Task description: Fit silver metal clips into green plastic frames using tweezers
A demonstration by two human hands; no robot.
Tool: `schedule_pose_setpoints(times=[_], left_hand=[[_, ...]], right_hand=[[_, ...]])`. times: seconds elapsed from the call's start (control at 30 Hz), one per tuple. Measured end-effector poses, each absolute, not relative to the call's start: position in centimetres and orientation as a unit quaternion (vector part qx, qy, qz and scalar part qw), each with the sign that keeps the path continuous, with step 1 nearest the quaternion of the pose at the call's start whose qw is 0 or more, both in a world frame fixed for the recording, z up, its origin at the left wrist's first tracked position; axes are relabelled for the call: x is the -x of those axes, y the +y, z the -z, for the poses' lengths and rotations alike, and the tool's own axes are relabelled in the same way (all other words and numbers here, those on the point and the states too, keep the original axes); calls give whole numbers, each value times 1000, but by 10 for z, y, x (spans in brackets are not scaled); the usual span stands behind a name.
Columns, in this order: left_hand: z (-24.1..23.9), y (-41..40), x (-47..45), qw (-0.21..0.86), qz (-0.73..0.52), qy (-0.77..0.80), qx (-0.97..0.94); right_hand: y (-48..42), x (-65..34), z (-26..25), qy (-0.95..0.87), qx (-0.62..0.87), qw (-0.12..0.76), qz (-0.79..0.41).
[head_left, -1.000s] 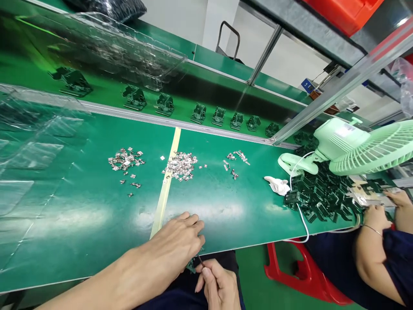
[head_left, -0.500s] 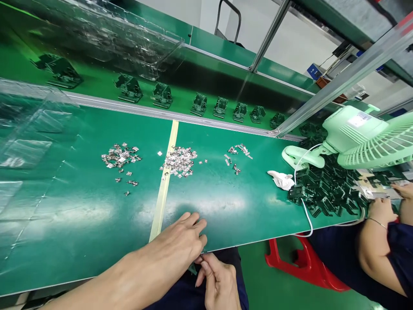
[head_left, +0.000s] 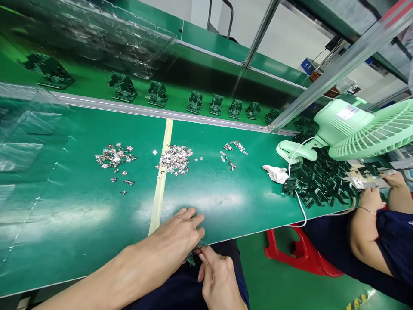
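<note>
At the table's front edge, my left hand [head_left: 180, 234] is curled over a small dark green piece that looks like a circuit board [head_left: 191, 258]. Most of the piece is hidden under the palm. My right hand [head_left: 221, 273] is closed, thumb and forefinger pinched at the piece's right side, where a thin dark edge shows. Beyond my hands lie a heap of small silver metal parts [head_left: 177, 159] across a yellow tape strip [head_left: 158, 200], a second heap of metal parts [head_left: 115, 156] to the left, and a few loose metal pieces [head_left: 238, 145] to the right.
Green board assemblies [head_left: 194, 102] stand in a row on the back ledge. On the right are a pale green clip fan [head_left: 343, 116], a crumpled white tissue [head_left: 276, 174], piled green boards [head_left: 318, 178] and a co-worker's hands [head_left: 372, 199]. Clear plastic trays [head_left: 24, 125] lie left.
The whole view has shifted slightly. My two hands stay together at the small green piece, and a little more of it shows between them. The parts on the table lie as before.
</note>
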State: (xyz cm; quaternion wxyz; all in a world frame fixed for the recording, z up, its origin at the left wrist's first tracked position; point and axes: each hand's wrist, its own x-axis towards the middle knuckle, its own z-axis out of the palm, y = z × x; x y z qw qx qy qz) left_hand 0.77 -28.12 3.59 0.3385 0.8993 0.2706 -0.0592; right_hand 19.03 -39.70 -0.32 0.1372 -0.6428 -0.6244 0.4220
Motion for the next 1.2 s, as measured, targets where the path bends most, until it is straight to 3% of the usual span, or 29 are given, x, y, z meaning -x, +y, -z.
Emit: schedule_pose_setpoints(times=[0.17, 0.4, 0.63, 0.83, 1.0, 1.2], left_hand=[[-27, -284, -7, 352, 13, 290, -890], [-18, -293, 1, 313, -16, 284, -906], [-41, -276, -12, 369, 61, 301, -878], [-56, -270, -15, 362, 119, 285, -879], [-48, -270, -15, 369, 117, 293, -874], [-42, -275, -9, 357, 104, 269, -888]], right_hand=[[-401, -194, 7, -606, 625, 170, -462], [-402, -195, 2, -672, 653, 62, -345], [-400, -198, 6, -669, 589, 199, -409], [-401, -191, 9, -656, 611, 175, -407], [-399, -190, 10, -642, 599, 184, -443], [-400, -187, 7, -650, 630, 147, -399]])
